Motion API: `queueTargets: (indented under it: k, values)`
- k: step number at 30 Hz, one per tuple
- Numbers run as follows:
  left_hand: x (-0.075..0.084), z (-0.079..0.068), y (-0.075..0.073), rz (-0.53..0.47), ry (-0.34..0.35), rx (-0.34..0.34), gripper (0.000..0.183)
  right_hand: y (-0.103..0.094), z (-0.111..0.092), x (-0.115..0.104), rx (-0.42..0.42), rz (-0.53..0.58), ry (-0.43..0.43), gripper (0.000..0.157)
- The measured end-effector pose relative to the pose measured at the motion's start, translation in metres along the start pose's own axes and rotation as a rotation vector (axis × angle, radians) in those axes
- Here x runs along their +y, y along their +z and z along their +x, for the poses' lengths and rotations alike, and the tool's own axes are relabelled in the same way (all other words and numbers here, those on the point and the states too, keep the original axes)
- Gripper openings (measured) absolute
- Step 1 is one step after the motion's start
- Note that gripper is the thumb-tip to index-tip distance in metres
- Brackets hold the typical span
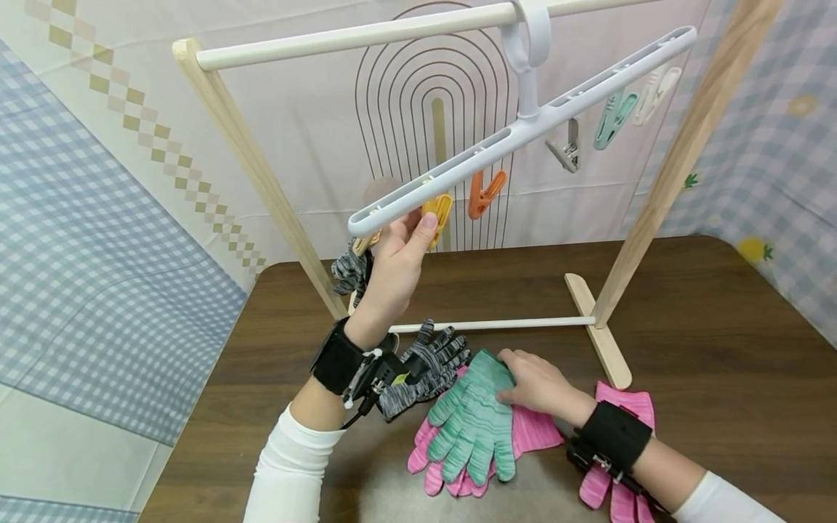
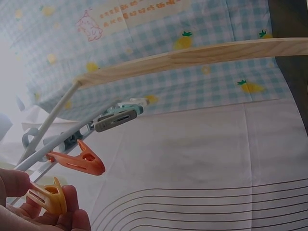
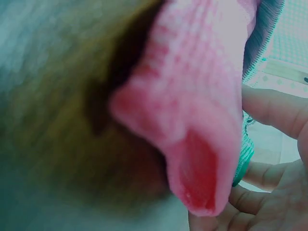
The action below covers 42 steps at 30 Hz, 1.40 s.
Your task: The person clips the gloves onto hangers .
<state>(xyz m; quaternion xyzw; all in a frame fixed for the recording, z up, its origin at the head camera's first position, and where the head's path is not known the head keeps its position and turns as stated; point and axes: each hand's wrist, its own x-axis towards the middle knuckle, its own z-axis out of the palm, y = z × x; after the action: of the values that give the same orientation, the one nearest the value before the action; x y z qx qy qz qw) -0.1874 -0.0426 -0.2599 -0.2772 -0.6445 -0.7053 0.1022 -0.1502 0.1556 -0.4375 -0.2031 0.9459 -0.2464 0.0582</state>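
Observation:
My left hand [image 1: 392,276] is raised under the low left end of a white clip hanger [image 1: 451,160], its thumb and fingers pinching a yellow clothespin [image 1: 439,211]. An orange clothespin [image 2: 82,161] hangs just beyond it in the left wrist view. Behind the left hand, a grey-black knit glove [image 1: 352,269] hangs near a tan clothespin [image 1: 363,244]. Down on the table, my right hand [image 1: 539,381] grips the cuff edge of a green striped glove [image 1: 474,418]. That glove lies over a pink glove [image 1: 532,430], whose cuff opening fills much of the right wrist view.
The hanger hooks onto the white top rod [image 1: 360,38] of a wooden rack [image 1: 680,167]. Grey, teal and white clothespins hang on its right half. Another grey-black glove [image 1: 425,370] lies left of the green one. A second pink glove [image 1: 624,407] lies under the right wrist.

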Motion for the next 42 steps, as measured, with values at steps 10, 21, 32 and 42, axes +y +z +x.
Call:
queueTargets:
  k: [10,21,32,42]
  values:
    - [0.001,0.0,0.0,0.008,-0.021,0.007,0.037,-0.002,-0.001,0.002,-0.008,0.023,0.005,0.057]
    - [0.001,0.0,0.001,0.009,-0.02,0.007,0.037,-0.006,-0.002,0.003,0.004,0.032,-0.002,0.034]
    - [0.003,-0.001,0.001,0.006,-0.029,0.009,0.037,-0.008,-0.001,0.005,0.031,0.093,-0.054,0.006]
    - [0.003,-0.001,0.0,0.011,-0.041,0.01,0.037,-0.014,0.0,0.002,0.042,0.155,-0.056,0.004]
